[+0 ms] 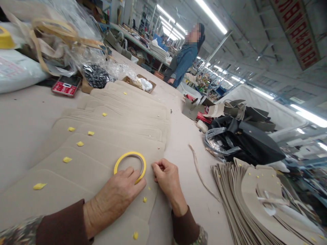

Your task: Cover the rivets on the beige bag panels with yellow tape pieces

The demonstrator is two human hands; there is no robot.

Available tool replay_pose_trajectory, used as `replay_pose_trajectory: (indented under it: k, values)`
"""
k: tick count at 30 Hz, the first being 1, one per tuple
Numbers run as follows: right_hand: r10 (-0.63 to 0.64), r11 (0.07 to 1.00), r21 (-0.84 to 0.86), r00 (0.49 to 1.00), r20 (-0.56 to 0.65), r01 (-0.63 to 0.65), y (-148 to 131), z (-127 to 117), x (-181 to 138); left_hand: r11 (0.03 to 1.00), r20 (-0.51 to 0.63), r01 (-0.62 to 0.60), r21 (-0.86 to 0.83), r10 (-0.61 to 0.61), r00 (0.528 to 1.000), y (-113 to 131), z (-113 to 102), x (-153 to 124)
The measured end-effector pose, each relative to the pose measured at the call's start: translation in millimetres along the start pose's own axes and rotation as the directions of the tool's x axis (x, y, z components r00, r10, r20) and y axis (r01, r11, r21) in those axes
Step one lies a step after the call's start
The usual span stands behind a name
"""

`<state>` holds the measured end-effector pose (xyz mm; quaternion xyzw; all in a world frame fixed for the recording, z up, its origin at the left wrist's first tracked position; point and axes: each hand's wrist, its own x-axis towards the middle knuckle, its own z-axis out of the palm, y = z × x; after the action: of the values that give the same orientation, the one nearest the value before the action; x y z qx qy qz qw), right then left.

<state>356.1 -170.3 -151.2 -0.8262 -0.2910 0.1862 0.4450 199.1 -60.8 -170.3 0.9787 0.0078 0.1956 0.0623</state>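
I see the yellow tape roll point(130, 153) lying flat on the nearest beige panel point(84, 170), just ahead of both hands. The left hand point(120, 192) is the nearer one, half-curled with its fingers on the roll's near rim. The right hand point(167, 178) sits just beside the roll, thumb and forefinger pinched on something tiny, possibly a tape end. A loose cord point(199, 170) and a stack of cut pieces point(245, 204) lie well apart to the right, and nothing blocks either hand.

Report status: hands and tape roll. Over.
Left hand grips yellow tape roll flat on fanned beige panels. Right hand pinched shut at panel edge, contents unclear. Loose strip lies to the right, untouched.
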Motion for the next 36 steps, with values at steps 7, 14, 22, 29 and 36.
replay_pose_trajectory:
  k: [7,14,22,29,36]
  values:
    - [-0.020,0.987,-0.159,0.998,-0.052,0.012,6,-2,4,1.000,0.024,0.026,0.000,-0.026,0.999,0,-3,-1]
    - [0.000,0.995,0.102,0.999,-0.042,0.005,14,-8,-10,0.998,0.021,0.063,-0.005,-0.063,0.998,0,-4,2]
    - [-0.275,0.886,-0.406,0.959,-0.075,0.222,-3,2,-3,1.000,-0.032,0.018,-0.011,-0.018,0.999,-4,-15,6]
    - [-0.134,0.948,-0.263,0.974,0.185,0.180,-12,-18,-28,0.980,-0.179,-0.041,-0.196,0.005,0.984,-15,-27,2]
    - [-0.499,0.866,0.035,0.866,-0.006,0.499,-30,-14,-56,0.959,-0.300,-0.076,-0.273,-0.010,0.954,-11,-24,-2]
